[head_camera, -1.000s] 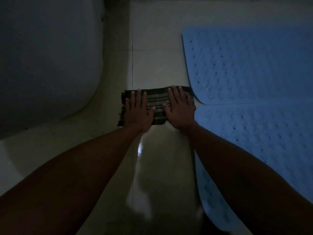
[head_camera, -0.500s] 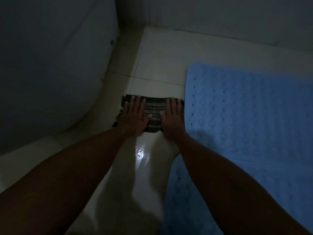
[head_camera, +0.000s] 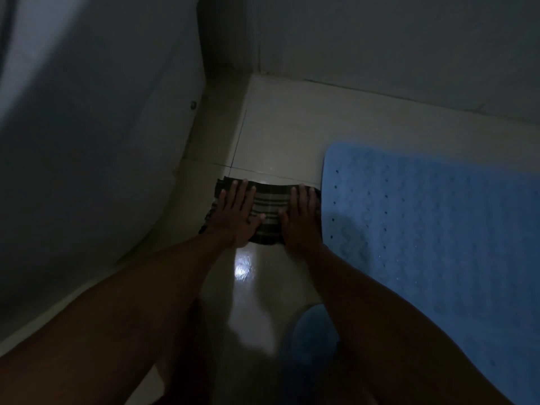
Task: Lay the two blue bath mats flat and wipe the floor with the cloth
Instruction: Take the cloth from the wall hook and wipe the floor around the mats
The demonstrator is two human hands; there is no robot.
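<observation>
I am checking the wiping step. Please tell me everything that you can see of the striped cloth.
The cloth is dark with pale stripes, looks like woven fabric, and lies folded flat on the pale tiled floor. The left hand and the right hand press on it with straight fingers, one at each end. Its right edge reaches the blue bath mat; overlap cannot be judged.

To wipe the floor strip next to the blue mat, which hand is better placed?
The right hand: it presses flat on the striped cloth's end beside the blue bath mat. The left hand presses the far end, toward the white fixture.
</observation>
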